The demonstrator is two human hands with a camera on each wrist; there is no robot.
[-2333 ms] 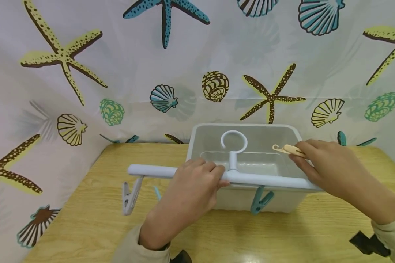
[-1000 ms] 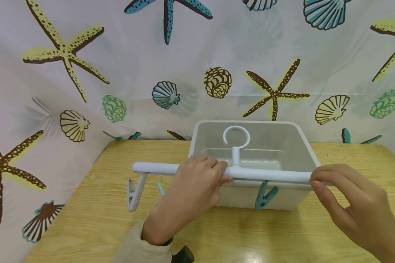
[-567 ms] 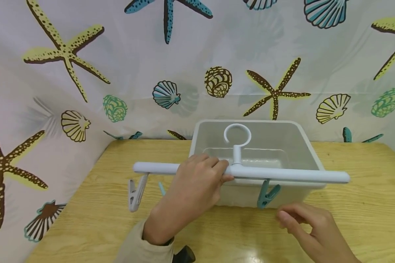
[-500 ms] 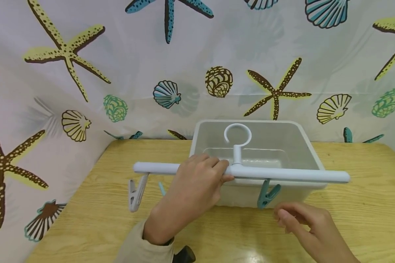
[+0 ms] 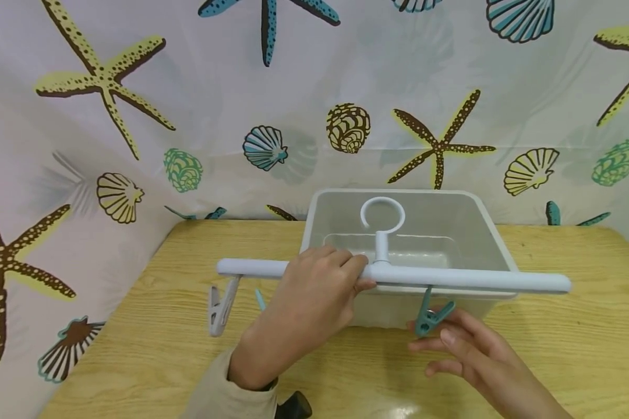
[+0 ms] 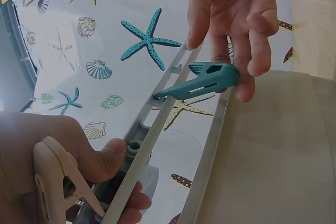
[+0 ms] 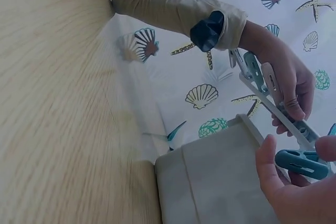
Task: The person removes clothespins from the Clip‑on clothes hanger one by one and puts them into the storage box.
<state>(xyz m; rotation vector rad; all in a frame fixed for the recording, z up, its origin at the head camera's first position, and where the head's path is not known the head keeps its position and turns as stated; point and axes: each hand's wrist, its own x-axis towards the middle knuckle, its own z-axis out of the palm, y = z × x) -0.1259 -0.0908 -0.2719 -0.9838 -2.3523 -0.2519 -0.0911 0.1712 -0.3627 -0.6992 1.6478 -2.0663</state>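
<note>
My left hand (image 5: pixel 314 285) grips the white bar of a clip hanger (image 5: pixel 466 276) left of its round hook (image 5: pixel 382 215). A teal clothespin (image 5: pixel 432 317) hangs under the bar's right half. My right hand (image 5: pixel 482 349) is around that teal pin, its fingers spread behind and below it; in the left wrist view the fingers of the right hand (image 6: pixel 231 14) are loosely bent and do not pinch. A grey clothespin (image 5: pixel 221 308) hangs near the bar's left end, and the tip of a light blue one (image 5: pixel 260 298) shows beside my left arm. A pink clothespin (image 7: pixel 271 85) hangs near my left hand.
A whitish plastic bin (image 5: pixel 382 311) stands on the wooden table (image 5: pixel 162 349) right behind the hanger, the bar crossing over its front rim. A cloth printed with starfish and shells (image 5: pixel 215 105) hangs behind the table.
The right hand, which held a beige clothespin earlier, went to the bar's right end, dropped below it, and has now opened around the teal clothespin. The left hand keeps its hold; the hanger shifted slightly right.
</note>
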